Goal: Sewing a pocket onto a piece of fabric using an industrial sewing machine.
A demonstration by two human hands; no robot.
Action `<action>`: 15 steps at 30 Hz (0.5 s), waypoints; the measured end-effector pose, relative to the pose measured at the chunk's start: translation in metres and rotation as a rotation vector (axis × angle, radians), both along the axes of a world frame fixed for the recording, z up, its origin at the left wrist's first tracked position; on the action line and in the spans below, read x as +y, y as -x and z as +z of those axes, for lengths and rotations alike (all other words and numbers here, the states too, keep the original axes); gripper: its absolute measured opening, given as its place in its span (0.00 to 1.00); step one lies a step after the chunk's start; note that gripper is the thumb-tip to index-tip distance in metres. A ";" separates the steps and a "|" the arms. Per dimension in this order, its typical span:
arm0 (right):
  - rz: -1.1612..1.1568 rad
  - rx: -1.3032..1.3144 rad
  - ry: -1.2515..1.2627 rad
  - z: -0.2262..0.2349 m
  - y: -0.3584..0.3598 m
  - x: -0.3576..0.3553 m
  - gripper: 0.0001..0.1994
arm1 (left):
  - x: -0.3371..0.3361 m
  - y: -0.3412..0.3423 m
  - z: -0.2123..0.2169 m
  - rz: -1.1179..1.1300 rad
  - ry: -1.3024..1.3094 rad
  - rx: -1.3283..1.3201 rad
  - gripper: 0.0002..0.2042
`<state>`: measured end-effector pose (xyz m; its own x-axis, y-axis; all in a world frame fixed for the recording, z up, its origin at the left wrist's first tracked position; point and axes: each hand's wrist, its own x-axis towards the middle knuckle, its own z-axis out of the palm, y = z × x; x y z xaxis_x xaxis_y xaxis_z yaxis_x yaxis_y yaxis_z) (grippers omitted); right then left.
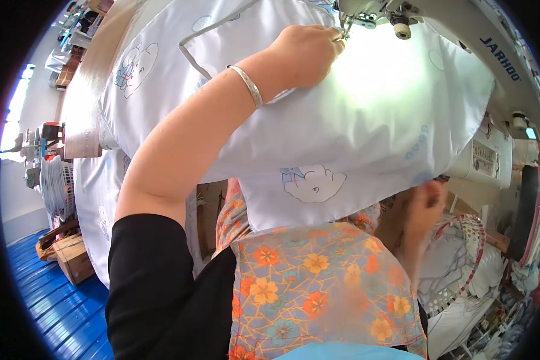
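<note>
Your white printed cloth (342,132) spreads across the upper middle of the frame, beneath the sewing machine (486,36) at upper right. Your left hand (306,57) rests on it at top centre, fingers together; whether they pinch it cannot be told. Your blurred right hand (427,201), right of centre, is near the cloth's lower edge, its grip unclear. The metal presser foot (345,31) sits just beside your left fingertips.

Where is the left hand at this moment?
Head view, upper centre: the left hand lies on the white fabric, just left of the sewing machine's presser foot.

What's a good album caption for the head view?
A left hand rests on white cloth at a lit sewing machine.
</note>
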<state>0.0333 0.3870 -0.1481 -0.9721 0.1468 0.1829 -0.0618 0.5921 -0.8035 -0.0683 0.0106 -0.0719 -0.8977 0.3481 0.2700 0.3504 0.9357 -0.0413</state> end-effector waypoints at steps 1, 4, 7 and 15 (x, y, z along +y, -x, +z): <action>0.118 -0.060 0.162 -0.016 -0.025 -0.011 0.11 | 0.004 0.003 0.003 -0.025 -0.006 -0.001 0.12; 0.300 -0.562 0.548 -0.009 -0.063 -0.055 0.09 | 0.004 0.005 0.006 -0.024 -0.033 -0.095 0.15; 0.229 -0.551 0.572 0.004 -0.057 -0.056 0.10 | 0.000 0.004 0.009 -0.053 -0.059 -0.080 0.13; 0.177 -0.507 0.466 0.045 -0.023 0.011 0.12 | 0.011 -0.002 0.004 0.028 0.004 -0.089 0.14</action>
<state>0.0561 0.3981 -0.1036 -0.9374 -0.0686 -0.3414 0.3230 0.1955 -0.9260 -0.0668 0.0212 -0.0680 -0.9276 0.3235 0.1868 0.3265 0.9451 -0.0152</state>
